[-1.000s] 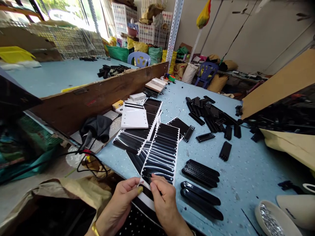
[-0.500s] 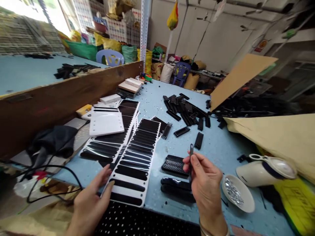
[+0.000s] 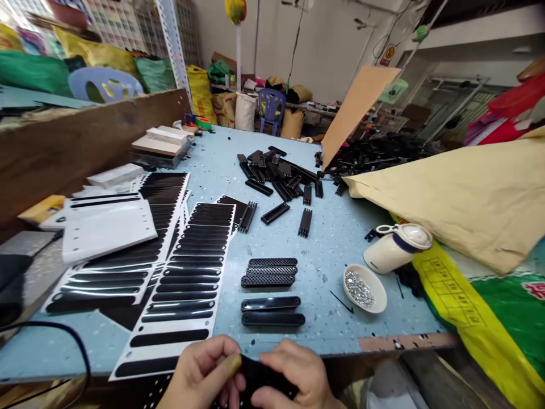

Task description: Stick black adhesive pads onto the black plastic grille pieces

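My left hand (image 3: 210, 372) is at the bottom edge of the view, fingers pinched at the left end of a dark piece (image 3: 266, 378). Beside it, my right hand (image 3: 296, 375) has its fingers curled round the right end of the same piece, which blends into the dark clothing. Just beyond them on the blue table lie two smooth black bars (image 3: 272, 319) and, farther up, a few textured black bars (image 3: 269, 272) side by side. Left of these is a white sheet (image 3: 168, 339) with rows of black strips.
A white bowl (image 3: 380, 292) of small silvery parts and a cream bottle (image 3: 389, 253) stand at the right. Black pieces (image 3: 279, 173) are heaped farther back. A white pad (image 3: 108, 227) lies on more strip sheets at the left, by a wooden divider (image 3: 93, 128).
Both hands have drawn together at the table's front edge. My left hand has left the sheet, and my right hand has come down and left from beside the bars. The view has turned right.
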Demonstrator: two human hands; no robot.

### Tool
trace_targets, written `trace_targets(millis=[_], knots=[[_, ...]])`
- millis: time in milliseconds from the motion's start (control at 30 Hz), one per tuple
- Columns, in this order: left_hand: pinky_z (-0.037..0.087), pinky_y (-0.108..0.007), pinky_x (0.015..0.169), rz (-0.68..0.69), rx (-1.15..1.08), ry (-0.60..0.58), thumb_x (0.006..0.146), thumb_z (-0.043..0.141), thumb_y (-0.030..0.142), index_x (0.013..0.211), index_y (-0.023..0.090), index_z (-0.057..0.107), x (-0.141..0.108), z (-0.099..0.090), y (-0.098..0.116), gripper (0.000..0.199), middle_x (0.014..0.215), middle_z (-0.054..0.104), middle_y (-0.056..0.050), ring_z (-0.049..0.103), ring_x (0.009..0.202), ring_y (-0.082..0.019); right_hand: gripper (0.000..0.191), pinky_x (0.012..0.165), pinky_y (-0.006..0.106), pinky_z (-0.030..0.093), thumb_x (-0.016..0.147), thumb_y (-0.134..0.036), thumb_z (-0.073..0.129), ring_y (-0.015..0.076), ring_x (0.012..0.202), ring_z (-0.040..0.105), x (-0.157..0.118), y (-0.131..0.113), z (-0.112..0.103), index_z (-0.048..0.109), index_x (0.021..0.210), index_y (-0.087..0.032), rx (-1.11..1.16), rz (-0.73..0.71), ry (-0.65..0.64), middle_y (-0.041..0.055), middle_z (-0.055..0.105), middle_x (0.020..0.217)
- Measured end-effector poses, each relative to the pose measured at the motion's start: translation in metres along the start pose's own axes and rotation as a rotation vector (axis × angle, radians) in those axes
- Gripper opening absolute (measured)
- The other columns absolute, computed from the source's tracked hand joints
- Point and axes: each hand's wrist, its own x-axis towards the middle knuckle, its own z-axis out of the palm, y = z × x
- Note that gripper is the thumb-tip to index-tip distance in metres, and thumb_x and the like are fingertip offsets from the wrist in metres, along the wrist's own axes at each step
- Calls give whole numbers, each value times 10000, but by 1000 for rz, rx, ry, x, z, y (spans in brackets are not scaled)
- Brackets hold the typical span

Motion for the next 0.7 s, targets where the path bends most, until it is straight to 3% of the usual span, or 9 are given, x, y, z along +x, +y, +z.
trace_targets(millis=[100, 200, 367, 567, 633, 700], knots=[[383, -182, 464, 0, -48, -22, 772, 718, 465, 693, 146, 637, 9, -5, 0, 338, 590, 688, -30, 570, 453, -99, 201, 504, 270, 549, 796, -229, 713, 177, 576, 644, -4, 2, -16, 726, 994, -195, -67, -43, 98, 27, 677, 694], [396, -184, 473, 8, -43, -12, 781, 719, 445, 691, 140, 650, 13, -6, 1, 326, 606, 693, -39, 583, 470, -104, 255, 543, 272, 551, 816, -120, 660, 175, 619, 655, -10, 5, -24, 692, 1063, -171, -131, -73, 86, 45, 688, 745], [407, -184, 466, 7, -41, -3, 781, 720, 460, 692, 134, 667, 16, -7, 3, 342, 597, 685, -38, 582, 462, -102, 176, 519, 316, 519, 895, -215, 586, 189, 582, 610, -12, 8, -16, 671, 1039, -161, -247, -81, 180, 53, 651, 692], [447, -193, 477, 8, 14, -1, 798, 702, 437, 706, 147, 680, 20, -10, 7, 305, 622, 702, -38, 598, 481, -111, 178, 521, 328, 525, 912, -149, 526, 204, 600, 617, 2, 8, -20, 662, 1021, -113, -301, -194, 131, 93, 671, 708], [462, -192, 471, 85, 147, 69, 778, 709, 451, 780, 158, 716, 24, -15, 7, 293, 589, 702, -26, 613, 484, -125, 192, 545, 341, 531, 902, -123, 527, 214, 631, 624, 7, 7, -31, 661, 1037, -105, -299, -176, 150, 107, 677, 738], [504, -195, 511, 219, 329, 229, 766, 714, 445, 911, 183, 736, 29, -24, 7, 300, 573, 708, -3, 647, 519, -143, 202, 571, 336, 537, 890, -110, 547, 214, 664, 634, 13, 9, -47, 667, 1052, -115, -265, -99, 161, 102, 682, 764]])
